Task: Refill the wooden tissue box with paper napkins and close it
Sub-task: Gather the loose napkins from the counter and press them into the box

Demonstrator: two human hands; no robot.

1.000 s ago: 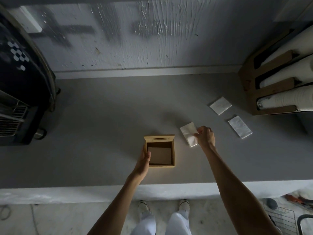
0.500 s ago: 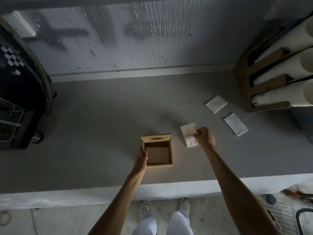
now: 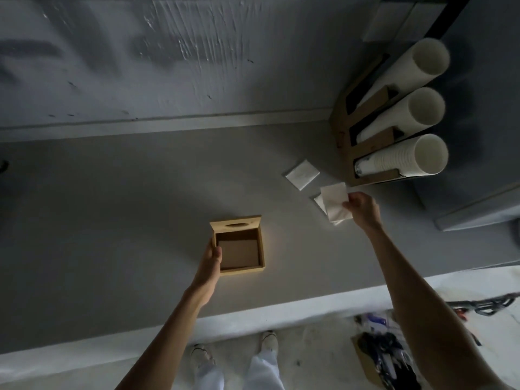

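Observation:
The wooden tissue box (image 3: pixel 242 269) stands open on the grey counter, with its slotted lid (image 3: pixel 235 224) tipped up at the far side and bare wood inside. My left hand (image 3: pixel 209 263) grips the box's left wall. To the right, my right hand (image 3: pixel 363 209) pinches a white paper napkin (image 3: pixel 336 202) by its edge. It hangs just above a second napkin (image 3: pixel 318 200), which lies on the counter and is mostly hidden. A third napkin (image 3: pixel 302 174) lies flat further back.
A cardboard holder (image 3: pixel 342 128) with three stacks of white paper cups (image 3: pixel 408 159) stands at the back right, close to the napkins. The wall runs behind the counter. The counter's pale front edge (image 3: pixel 253 319) is near my legs. Clutter lies on the floor at the lower right.
My right hand has lifted the napkin from beside the box and carried it right, over the napkin near the cup holder. My left hand stays on the box. The view has swung right.

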